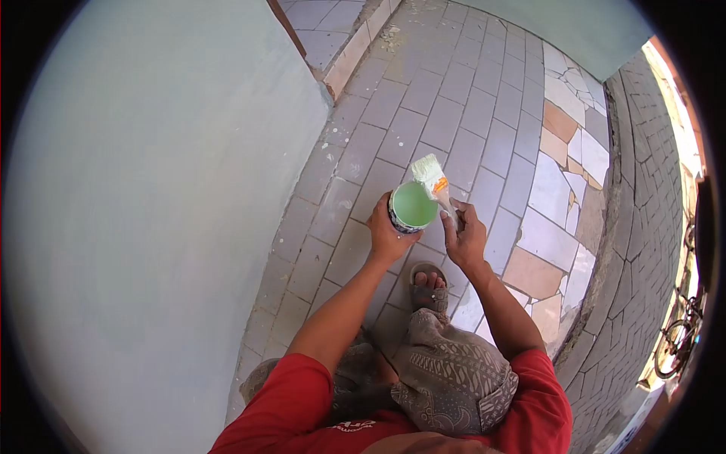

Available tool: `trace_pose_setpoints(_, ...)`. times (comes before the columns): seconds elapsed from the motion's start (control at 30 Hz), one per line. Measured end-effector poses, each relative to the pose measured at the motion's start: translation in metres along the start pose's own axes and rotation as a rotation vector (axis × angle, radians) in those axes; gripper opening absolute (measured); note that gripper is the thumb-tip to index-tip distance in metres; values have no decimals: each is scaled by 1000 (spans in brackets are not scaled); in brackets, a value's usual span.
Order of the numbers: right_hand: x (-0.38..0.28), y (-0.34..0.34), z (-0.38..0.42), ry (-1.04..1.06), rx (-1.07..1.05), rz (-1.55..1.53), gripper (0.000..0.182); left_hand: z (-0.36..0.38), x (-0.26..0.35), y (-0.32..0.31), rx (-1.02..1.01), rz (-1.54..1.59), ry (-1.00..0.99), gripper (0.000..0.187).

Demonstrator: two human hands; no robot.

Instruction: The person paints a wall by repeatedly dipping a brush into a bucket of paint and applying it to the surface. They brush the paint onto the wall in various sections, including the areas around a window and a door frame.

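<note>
My left hand (392, 236) is wrapped round a small tub of pale green paint (414, 206), its open top facing up toward me. Between the thumb and fingers of my right hand (465, 234) is the handle of a paintbrush (441, 193). The brush's bristles are coated in pale green paint and point up and away, just past the tub's far right rim. Some orange marking shows on the brush below the bristles.
On my left rises a pale green wall (174, 197), with a doorway and raised sill (359, 49) farther ahead. Grey floor tiles (386, 106) carry paint spots. A mosaic stone strip (548, 204) borders them at right, beyond which lies paving (643, 197). My sandalled foot (429, 284) is below the tub.
</note>
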State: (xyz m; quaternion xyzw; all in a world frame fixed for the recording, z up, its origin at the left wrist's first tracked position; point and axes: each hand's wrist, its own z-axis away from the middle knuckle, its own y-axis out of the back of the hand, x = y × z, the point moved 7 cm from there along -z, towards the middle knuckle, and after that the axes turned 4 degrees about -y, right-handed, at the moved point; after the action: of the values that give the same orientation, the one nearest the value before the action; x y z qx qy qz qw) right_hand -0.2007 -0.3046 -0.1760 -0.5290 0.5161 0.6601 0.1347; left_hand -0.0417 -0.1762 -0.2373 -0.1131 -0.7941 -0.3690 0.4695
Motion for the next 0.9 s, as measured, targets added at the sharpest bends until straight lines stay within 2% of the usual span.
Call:
trace_pose_setpoints(0.1,5,-13,14,87,-10,131,33,1,-12,-19,-70,218,98,106)
trace_pose_setpoints(0.17,15,-21,26,69,-26,163,32,12,-27,-27,-71,217,71,102)
trace_pose_setpoints(0.27,21,-36,36,71,-137,220,33,18,-37,-29,-74,214,205,89)
trace_pose_setpoints(0.3,20,-38,38,88,-128,225,33,17,-36,-30,-63,220,191,89)
trace_pose_setpoints(0.37,25,-44,43,-4,-182,206,36,20,-43,-35,-53,192,176,88)
trace_pose_setpoints(0.43,29,-50,47,8,-203,210,42,29,-53,-37,-86,92,153,92)
trace_pose_setpoints(0.5,24,-48,47,15,-221,153,50,37,-57,-40,-85,203,242,105)
trace_pose_setpoints(0.53,20,-44,45,-22,-271,145,60,37,-50,-37,-72,184,225,105)
trace_pose_setpoints(0.6,23,-23,36,43,-219,110,62,37,-45,-30,-104,95,273,118)
trace_pose_setpoints(0.63,25,-9,33,79,-180,101,64,36,-51,-26,-99,70,274,118)
trace_pose_setpoints(0.7,33,26,25,73,-28,37,65,71,-70,-9,-119,-344,541,124)
trace_pose_setpoints(0.73,40,43,28,-8,13,-32,64,84,-74,0,-169,-390,651,126)
trace_pose_setpoints(0.77,46,62,21,-76,78,-99,63,91,-67,10,-169,-407,673,126)
trace_pose_setpoints(0.8,58,79,24,-113,155,-163,64,102,-60,22,-137,-414,828,126)
trace_pose_setpoints(0.83,65,92,33,-132,129,-173,64,122,-48,34,-106,-422,991,127)
trace_pose_setpoints(0.9,88,130,49,-398,276,-322,63,139,-8,49,-68,-297,1109,129)
